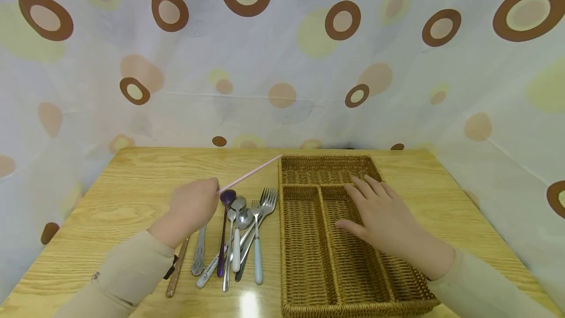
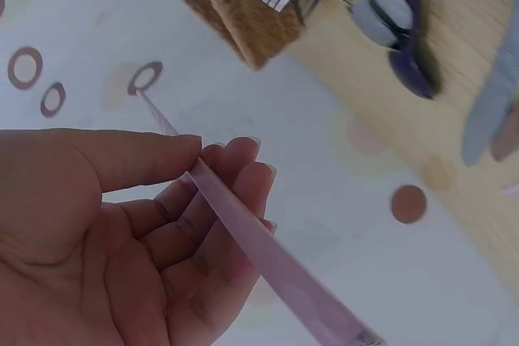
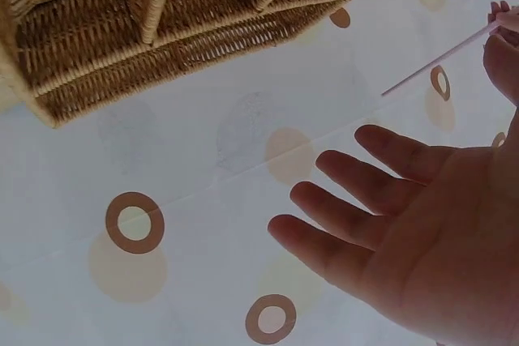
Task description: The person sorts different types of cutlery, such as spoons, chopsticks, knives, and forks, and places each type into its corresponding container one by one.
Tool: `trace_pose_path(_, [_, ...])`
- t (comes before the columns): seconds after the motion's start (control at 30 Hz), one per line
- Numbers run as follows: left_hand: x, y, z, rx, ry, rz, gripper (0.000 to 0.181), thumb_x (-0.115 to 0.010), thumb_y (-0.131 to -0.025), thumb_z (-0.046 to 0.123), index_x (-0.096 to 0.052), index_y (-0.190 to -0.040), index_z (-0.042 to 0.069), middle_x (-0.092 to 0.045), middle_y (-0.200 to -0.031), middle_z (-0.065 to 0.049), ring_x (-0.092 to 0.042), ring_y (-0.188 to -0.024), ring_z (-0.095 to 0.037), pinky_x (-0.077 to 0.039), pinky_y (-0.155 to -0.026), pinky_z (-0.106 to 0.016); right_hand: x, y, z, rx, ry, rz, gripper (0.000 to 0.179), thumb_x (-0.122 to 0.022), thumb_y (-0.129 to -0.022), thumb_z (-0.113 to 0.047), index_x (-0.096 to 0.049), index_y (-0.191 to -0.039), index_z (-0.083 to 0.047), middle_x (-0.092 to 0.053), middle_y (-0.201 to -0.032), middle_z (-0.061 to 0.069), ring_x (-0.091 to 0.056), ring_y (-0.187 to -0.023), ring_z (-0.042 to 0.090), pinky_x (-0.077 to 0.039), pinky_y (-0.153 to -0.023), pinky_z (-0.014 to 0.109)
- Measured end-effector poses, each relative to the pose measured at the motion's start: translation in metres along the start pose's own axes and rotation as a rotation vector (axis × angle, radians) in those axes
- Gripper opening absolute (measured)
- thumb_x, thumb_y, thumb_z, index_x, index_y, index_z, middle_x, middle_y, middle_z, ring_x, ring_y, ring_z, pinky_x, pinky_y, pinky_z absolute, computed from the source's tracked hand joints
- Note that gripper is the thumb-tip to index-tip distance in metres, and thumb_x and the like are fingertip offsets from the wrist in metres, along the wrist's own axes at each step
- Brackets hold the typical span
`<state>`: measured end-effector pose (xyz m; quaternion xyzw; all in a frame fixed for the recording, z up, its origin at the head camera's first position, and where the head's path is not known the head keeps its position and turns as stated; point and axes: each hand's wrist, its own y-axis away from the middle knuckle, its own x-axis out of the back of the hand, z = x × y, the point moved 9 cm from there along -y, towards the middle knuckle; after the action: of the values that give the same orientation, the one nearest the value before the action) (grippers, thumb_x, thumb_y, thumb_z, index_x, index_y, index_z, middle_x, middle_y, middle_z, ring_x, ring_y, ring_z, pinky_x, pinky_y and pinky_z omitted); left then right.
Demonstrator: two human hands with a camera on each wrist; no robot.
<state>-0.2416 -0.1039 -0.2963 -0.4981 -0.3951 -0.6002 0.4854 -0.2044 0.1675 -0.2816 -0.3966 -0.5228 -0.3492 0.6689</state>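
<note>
A long, thin pink chopstick (image 2: 268,265) is pinched between the thumb and fingers of my left hand (image 1: 190,210), raised over the left part of the table. Its thin end points up and to the right, toward the basket's back left corner in the head view. Beside this hand lies a pile of cutlery: a purple spoon (image 1: 227,196), a white-handled spoon (image 1: 236,254), a blue-handled fork (image 1: 258,259), a large fork (image 1: 269,202) and a knife (image 1: 198,254). My right hand (image 1: 388,220), fingers straight and spread, hovers above the right side of a woven basket (image 1: 302,229) and holds nothing.
The basket has several compartments split by woven dividers (image 1: 328,244), with a wide one along the back. A glittery brown handle (image 1: 176,271) lies left of the pile, partly under the left forearm. A dotted cloth (image 1: 282,63) hangs behind the wooden table (image 1: 145,175).
</note>
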Motion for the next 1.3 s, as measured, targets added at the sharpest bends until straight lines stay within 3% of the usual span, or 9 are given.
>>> trace_pose_path(0.17, [0.004,-0.010,0.035,-0.099,-0.039,0.036,0.010,-0.057,-0.090,0.008,-0.058,-0.082,0.002,-0.054,-0.063,-0.003,-0.045,-0.051,-0.014,-0.037,-0.041,-0.024,0.008,-0.016,-0.009,0.019,0.011,-0.002,0.072,-0.060,-0.084,-0.053,-0.048,-0.131,0.000,-0.049,-0.135,0.019,-0.045,-0.124,0.039,-0.039,-0.100,0.052])
trace_pose_path(0.3, [0.003,-0.020,0.056,-0.106,-0.059,-0.001,0.009,-0.059,-0.090,0.010,-0.059,-0.083,0.005,-0.056,-0.064,-0.003,-0.047,-0.052,-0.014,-0.038,-0.042,-0.026,0.010,-0.029,-0.017,0.035,0.011,0.005,0.070,-0.060,-0.084,-0.051,-0.048,-0.131,-0.001,-0.050,-0.133,0.019,-0.047,-0.122,0.036,-0.042,-0.096,0.051])
trace_pose_path(0.5, [0.003,-0.030,0.080,-0.168,-0.057,0.000,0.010,-0.059,-0.090,0.010,-0.058,-0.081,0.006,-0.056,-0.065,-0.003,-0.048,-0.053,-0.015,-0.039,-0.045,-0.028,0.014,-0.044,-0.025,0.044,0.007,0.017,0.068,-0.061,-0.084,-0.051,-0.048,-0.130,-0.002,-0.051,-0.132,0.017,-0.048,-0.120,0.034,-0.044,-0.093,0.051])
trace_pose_path(0.67, [0.003,-0.034,0.097,-0.206,-0.055,0.001,0.012,-0.059,-0.090,0.010,-0.059,-0.079,0.006,-0.053,-0.062,-0.003,-0.040,-0.051,-0.013,-0.031,-0.045,-0.024,0.013,-0.054,-0.028,0.045,0.009,0.005,0.067,-0.063,-0.083,-0.049,-0.048,-0.130,-0.003,-0.052,-0.130,0.015,-0.049,-0.119,0.033,-0.045,-0.093,0.048])
trace_pose_path(0.77, [0.002,-0.035,0.107,-0.231,-0.108,0.019,0.011,-0.061,-0.089,0.012,-0.061,-0.080,0.007,-0.058,-0.065,-0.003,-0.044,-0.051,-0.012,-0.034,-0.045,-0.023,0.011,-0.061,-0.034,0.073,0.016,0.004,0.059,-0.068,-0.082,-0.042,-0.054,-0.125,-0.004,-0.058,-0.119,0.012,-0.055,-0.108,0.028,-0.051,-0.082,0.039])
trace_pose_path(0.9, [-0.003,-0.036,0.116,-0.239,-0.161,0.026,0.010,-0.064,-0.088,0.020,-0.062,-0.086,0.010,-0.065,-0.074,-0.002,-0.057,-0.059,-0.013,-0.048,-0.052,-0.026,0.009,-0.068,-0.047,0.129,-0.017,0.016,0.027,-0.070,-0.082,-0.027,-0.066,-0.104,-0.012,-0.064,-0.092,0.001,-0.059,-0.083,0.018,-0.050,-0.059,0.027])
trace_pose_path(1.0, [-0.005,-0.036,0.119,-0.255,-0.139,0.050,0.012,-0.063,-0.089,0.024,-0.062,-0.086,0.012,-0.065,-0.075,-0.001,-0.059,-0.061,-0.015,-0.049,-0.053,-0.027,0.009,-0.071,-0.054,0.163,-0.040,0.046,0.007,-0.069,-0.084,-0.021,-0.068,-0.087,-0.016,-0.063,-0.076,-0.004,-0.058,-0.068,0.013,-0.045,-0.051,0.024])
trace_pose_path(1.1, [-0.006,-0.034,0.115,-0.275,-0.074,0.060,0.012,-0.062,-0.090,0.022,-0.062,-0.086,0.011,-0.064,-0.075,-0.001,-0.058,-0.061,-0.014,-0.046,-0.051,-0.026,0.008,-0.072,-0.053,0.170,-0.042,0.059,0.005,-0.067,-0.085,-0.020,-0.067,-0.083,-0.016,-0.063,-0.071,-0.004,-0.057,-0.063,0.012,-0.044,-0.049,0.023])
trace_pose_path(1.3, [-0.006,-0.020,0.066,-0.148,0.065,0.006,0.020,-0.061,-0.089,0.021,-0.063,-0.102,0.006,-0.068,-0.090,-0.006,-0.061,-0.068,-0.014,-0.044,-0.050,-0.025,-0.004,-0.074,-0.032,0.127,-0.055,0.000,0.004,-0.066,-0.086,-0.019,-0.069,-0.086,-0.016,-0.064,-0.074,-0.003,-0.058,-0.066,0.012,-0.049,-0.058,0.027])
